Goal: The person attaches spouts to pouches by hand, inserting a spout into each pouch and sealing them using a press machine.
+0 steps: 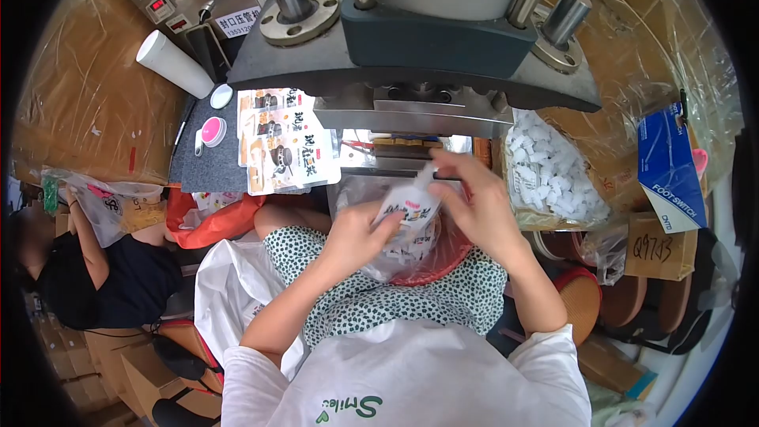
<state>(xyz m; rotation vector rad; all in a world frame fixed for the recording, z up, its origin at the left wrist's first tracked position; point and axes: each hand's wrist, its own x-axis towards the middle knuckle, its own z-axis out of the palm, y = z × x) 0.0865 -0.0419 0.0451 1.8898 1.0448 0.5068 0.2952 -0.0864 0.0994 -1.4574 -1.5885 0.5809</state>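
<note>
Fingers of the left hand (357,231), at eight o'clock of the item, are clamping the body of a printed spouted pouch (415,205); fingers of the right hand (477,196) are bending close about its spout (425,175) from two o'clock, blur concealing whether they are gripping it. Pouch, single: leaning, spout towards one o'clock, hanging above a red basket (443,270) between the knees. Holding, as judged: the left is supporting the broad, yielding body, thus exposing the narrow spout to the right. Basket, lined with clear plastic (351,191): containing more printed packs (414,248), presumably sitting in the lap for short reach. Printed flat bags (288,146), overlapping, ten o'clock: lying on a grey surface (194,175), likely fanning out for easy picking. White plastic pieces (553,178), heaped, towards three o'clock: apparently lying within the right arm's reach. Edges: a metal bar (411,117) of the press (443,51) is spanning twelve o'clock, limiting upward room; the basket rim is curving below at five o'clock. Open room: widening towards six o'clock, between the forearms, over the patterned cloth (411,300).
</note>
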